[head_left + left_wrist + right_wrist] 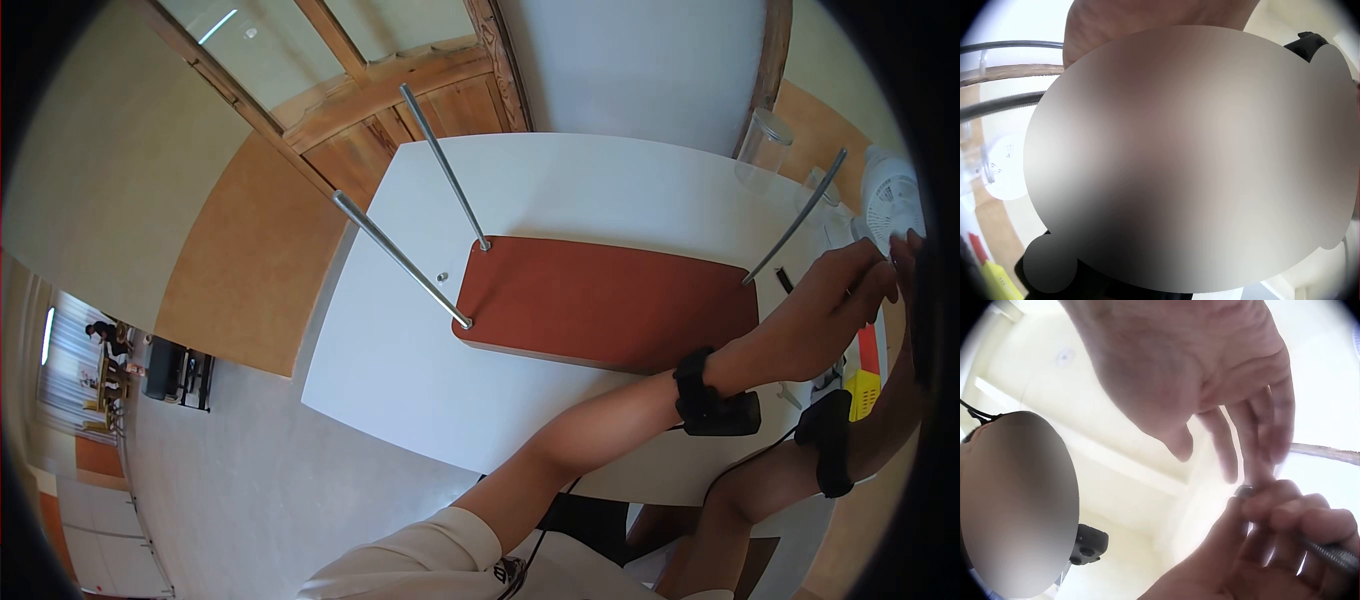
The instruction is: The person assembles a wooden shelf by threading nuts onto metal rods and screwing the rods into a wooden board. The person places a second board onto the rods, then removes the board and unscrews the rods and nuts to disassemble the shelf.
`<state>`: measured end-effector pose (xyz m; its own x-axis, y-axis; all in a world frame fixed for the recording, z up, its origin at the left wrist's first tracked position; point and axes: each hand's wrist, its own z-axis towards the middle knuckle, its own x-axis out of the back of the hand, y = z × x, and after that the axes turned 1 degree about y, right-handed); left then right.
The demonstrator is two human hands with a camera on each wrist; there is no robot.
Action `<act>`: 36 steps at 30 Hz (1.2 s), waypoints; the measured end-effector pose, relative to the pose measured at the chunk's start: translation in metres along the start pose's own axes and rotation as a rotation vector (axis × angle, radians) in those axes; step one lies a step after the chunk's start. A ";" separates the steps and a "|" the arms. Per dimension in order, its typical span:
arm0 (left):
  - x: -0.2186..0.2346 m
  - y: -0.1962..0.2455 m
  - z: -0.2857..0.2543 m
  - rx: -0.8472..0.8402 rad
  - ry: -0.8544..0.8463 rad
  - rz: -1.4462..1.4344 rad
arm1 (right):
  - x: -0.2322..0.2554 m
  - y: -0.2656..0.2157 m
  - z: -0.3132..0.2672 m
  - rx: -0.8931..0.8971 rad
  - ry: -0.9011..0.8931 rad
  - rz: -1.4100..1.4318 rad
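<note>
A reddish-brown board (600, 300) lies on the white table, with slim metal legs (400, 255) standing up from three of its corners; my left forearm crosses near the fourth. My left hand (835, 300) is past the board's right end. Its fingers curl round a metal rod (1329, 553) with a ridged stretch, as the right wrist view shows. Above it hangs my right hand (1210, 375), palm toward the camera and fingers loosely extended. Some of its fingertips (1261, 474) come right to the rod's end, while its thumb stands apart.
Toward the table's right edge are a clear lidded jar (765, 145), a white fan (892, 195) and a yellow box (862, 392). A small metal piece (442, 277) sits left of the board. Black straps and cables are on both wrists.
</note>
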<state>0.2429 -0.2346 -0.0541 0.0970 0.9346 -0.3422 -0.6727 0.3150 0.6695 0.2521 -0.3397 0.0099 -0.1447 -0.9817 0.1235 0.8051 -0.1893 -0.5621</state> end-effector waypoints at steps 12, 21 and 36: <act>0.000 0.002 0.000 -0.014 0.017 -0.063 | -0.002 -0.002 -0.001 -0.019 -0.026 0.125; 0.004 0.003 -0.001 -0.057 0.031 0.109 | -0.012 -0.020 -0.002 -0.172 0.108 0.078; 0.006 0.008 -0.003 -0.145 0.082 0.280 | -0.002 -0.014 0.000 -0.102 0.031 0.086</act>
<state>0.2360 -0.2270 -0.0532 -0.1624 0.9633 -0.2139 -0.7628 0.0149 0.6465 0.2410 -0.3347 0.0180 -0.0967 -0.9942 0.0466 0.7529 -0.1037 -0.6499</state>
